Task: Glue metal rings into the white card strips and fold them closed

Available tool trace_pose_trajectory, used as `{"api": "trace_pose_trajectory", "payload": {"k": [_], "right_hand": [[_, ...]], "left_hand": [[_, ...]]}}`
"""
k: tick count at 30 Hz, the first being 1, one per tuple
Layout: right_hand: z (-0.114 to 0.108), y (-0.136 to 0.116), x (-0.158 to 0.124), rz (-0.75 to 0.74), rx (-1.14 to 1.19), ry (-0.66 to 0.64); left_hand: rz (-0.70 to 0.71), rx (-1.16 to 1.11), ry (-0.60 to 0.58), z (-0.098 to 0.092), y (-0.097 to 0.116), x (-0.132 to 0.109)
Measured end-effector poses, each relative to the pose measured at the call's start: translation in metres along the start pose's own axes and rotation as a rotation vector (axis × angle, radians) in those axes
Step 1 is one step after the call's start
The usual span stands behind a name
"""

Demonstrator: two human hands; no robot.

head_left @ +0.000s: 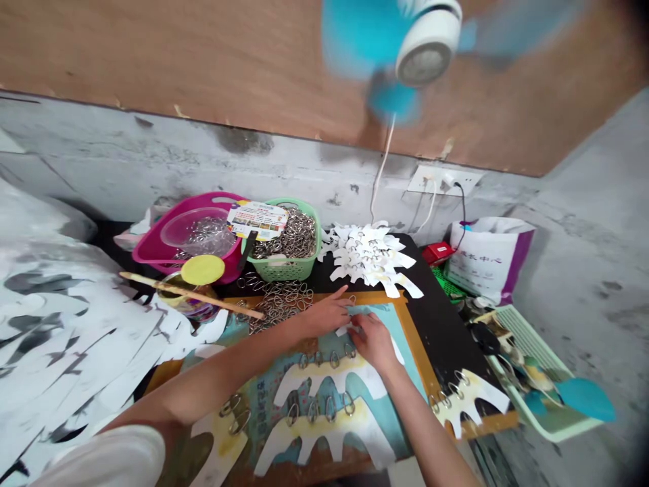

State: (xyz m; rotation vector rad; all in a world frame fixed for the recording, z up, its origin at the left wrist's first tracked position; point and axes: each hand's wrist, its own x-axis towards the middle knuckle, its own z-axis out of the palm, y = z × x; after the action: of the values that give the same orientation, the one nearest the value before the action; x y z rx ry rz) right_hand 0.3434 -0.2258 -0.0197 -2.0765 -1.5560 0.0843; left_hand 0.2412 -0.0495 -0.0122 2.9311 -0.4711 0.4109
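Note:
Both of my hands meet over a blue, orange-framed board [410, 338] in the middle of the table. My left hand [329, 312] lies with its fingers stretched toward a small white card piece [347, 329]. My right hand [372, 338] is curled, its fingertips pinched at the same spot on something I cannot make out. Just below the hands lie white comb-shaped cards [324, 379] with metal rings [332, 358] clipped along them. A loose heap of metal rings [278, 301] sits left of my left hand.
A green basket [286, 267] and a pink basket [167, 253] of rings stand behind, with a wooden stick [187, 293] and yellow lid [203, 269]. A pile of white cutouts [372, 260] lies at the back. A pale green tray [542, 379], a bag [489, 260], a spinning blue fan [405, 54] and printed sheets [61, 338] surround the table.

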Motion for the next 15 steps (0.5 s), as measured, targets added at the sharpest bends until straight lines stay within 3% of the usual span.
{"api": "trace_pose_trajectory", "payload": {"k": [3,9,13,15], "right_hand": [[0.001,0.001,0.000,-0.012,0.012,0.004],[-0.004,-0.003,-0.003,0.003,0.051,0.034],[-0.003,-0.003,-0.006,0.049,0.097,0.110],[-0.003,-0.004,-0.006,0.064,0.118,0.163]], "left_hand": [[-0.096,-0.094,0.068,0.000,0.000,-0.004],[-0.419,-0.304,0.369,-0.019,0.020,-0.024],[-0.805,-0.594,0.265,-0.024,0.048,-0.031],[-0.921,-0.674,0.271,-0.019,0.058,-0.028]]}}
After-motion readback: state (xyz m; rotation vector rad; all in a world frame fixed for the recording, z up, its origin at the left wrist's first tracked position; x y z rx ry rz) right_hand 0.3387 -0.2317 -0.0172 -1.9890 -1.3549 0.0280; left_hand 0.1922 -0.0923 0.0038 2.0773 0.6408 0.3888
